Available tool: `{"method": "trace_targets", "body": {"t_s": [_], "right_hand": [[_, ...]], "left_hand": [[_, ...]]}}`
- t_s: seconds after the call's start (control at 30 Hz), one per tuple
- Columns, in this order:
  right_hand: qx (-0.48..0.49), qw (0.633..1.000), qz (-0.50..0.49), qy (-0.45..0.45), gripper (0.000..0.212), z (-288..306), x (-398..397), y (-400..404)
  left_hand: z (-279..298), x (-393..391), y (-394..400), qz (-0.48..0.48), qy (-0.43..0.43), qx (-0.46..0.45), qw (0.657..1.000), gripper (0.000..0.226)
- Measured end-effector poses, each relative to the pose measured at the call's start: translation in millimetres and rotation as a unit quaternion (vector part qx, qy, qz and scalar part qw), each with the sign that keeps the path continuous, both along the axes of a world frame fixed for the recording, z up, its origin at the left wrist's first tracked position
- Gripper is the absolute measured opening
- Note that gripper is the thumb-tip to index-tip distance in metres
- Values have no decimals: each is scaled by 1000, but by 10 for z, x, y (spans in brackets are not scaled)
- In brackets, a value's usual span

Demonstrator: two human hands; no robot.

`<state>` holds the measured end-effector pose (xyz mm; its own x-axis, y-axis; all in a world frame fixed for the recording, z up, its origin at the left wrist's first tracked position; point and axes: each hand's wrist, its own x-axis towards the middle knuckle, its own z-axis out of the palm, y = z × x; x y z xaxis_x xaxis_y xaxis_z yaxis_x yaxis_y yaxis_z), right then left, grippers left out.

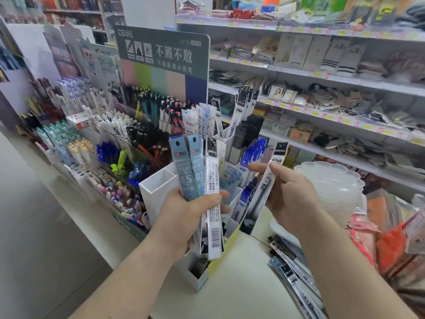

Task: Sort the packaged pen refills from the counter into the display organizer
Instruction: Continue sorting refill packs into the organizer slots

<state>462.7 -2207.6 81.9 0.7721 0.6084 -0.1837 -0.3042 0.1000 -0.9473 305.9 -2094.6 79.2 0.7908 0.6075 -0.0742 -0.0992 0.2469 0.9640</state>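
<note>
left hand (184, 217) grips refill packs (197, 171) (fanned) | right hand (292, 199) pinches black refill (266, 187)

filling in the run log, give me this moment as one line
left hand grips refill bundle | right hand pinches single refill | white organizer ahead | more refills on counter

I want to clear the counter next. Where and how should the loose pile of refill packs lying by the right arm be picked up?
The refill packs on the counter lie flat, overlapping, long and thin. Probably best to come from above with the right hand once it is free and pinch across the narrow width near their upper ends, which are nearest the organizer and not under the arm.
</note>
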Motion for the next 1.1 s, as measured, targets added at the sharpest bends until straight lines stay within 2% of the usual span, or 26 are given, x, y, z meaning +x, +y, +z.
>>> {"method": "trace_targets", "body": {"t_s": [0.1,0.17,0.23,0.37,0.5,0.7,0.8,0.9,0.97,1.1], "right_hand": [[-1,994,-55,-89,28,13,127,-47],[-10,978,-125,-165,24,77,237,-9],[9,964,-168,-205,19,210,323,97],[17,930,-184,-316,21,487,464,415],[-60,890,-156,-424,26,599,639,754],[-148,862,-131,-467,36,557,882,1168],[-247,842,-87,-471,35,518,987,1316],[-373,811,-68,-445,24,458,1078,1460],[-430,791,-64,-430,31,449,1083,1521],[-439,795,-43,-416,31,497,1030,1576]], "left_hand": [[50,-22,105,47,-24,-20,998,31],[92,-16,164,70,-37,-21,997,29],[146,12,195,77,-45,-8,996,27],[233,72,236,81,-57,11,995,26],[261,89,275,76,-60,14,995,27],[248,81,343,66,-55,20,996,29],[240,67,374,56,-51,17,997,28],[236,51,399,48,-48,9,998,26],[232,40,405,42,-48,4,998,27],[209,7,400,30,-49,-7,998,27]]}}
